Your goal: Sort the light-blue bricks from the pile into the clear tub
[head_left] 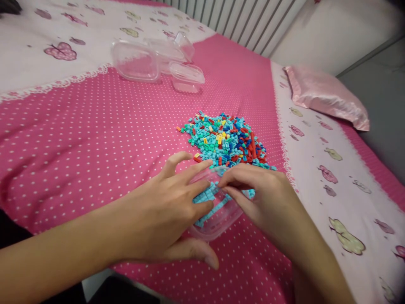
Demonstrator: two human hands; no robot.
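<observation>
A clear plastic container (226,217) with light-blue building bricks (205,196) in it sits on the bed in front of me. My left hand (179,207) reaches over its left side with the fingers spread and the thumb stretched out below. Above the container's right part, my right hand (253,185) has thumb and fingertips pinched together; whatever lies between them is hidden. Just beyond both hands spreads a pile of small bricks (228,139), mostly light blue, with green, dark blue, red and yellow among them.
Several clear plastic containers (136,63) stand at the far left on the pink dotted bedsheet (79,160). A pink satin pillow (325,95) lies at the far right. Light slatted rails (234,21) run along the back.
</observation>
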